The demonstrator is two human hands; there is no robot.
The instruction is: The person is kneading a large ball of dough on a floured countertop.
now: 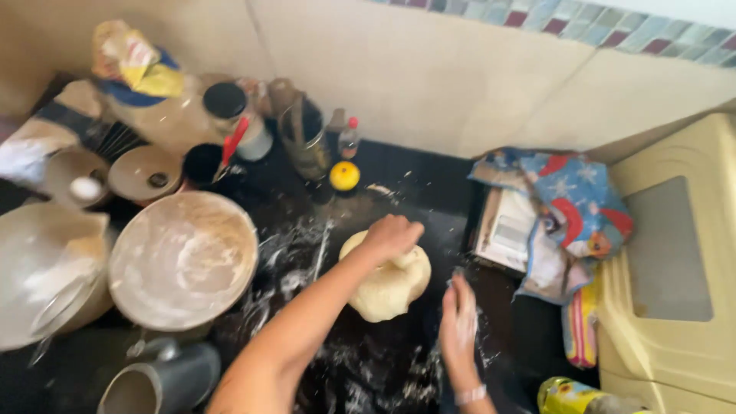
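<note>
Our left hand (391, 236) presses clenched into the dough (387, 282), hiding its top. Our right hand (458, 318) hovers beside it, blurred, fingers released and floury. The counter (399, 180) edge is cut off.

A pale, rounded lump of dough (387, 280) lies on the flour-dusted black counter (368, 368). The left hand (391, 236) presses as a fist into its top; the floury right hand (458, 318) hovers open just right of it. A flour-coated round metal bowl (182, 259) sits left of the dough, a small yellow lid (344, 175) behind it.
</note>
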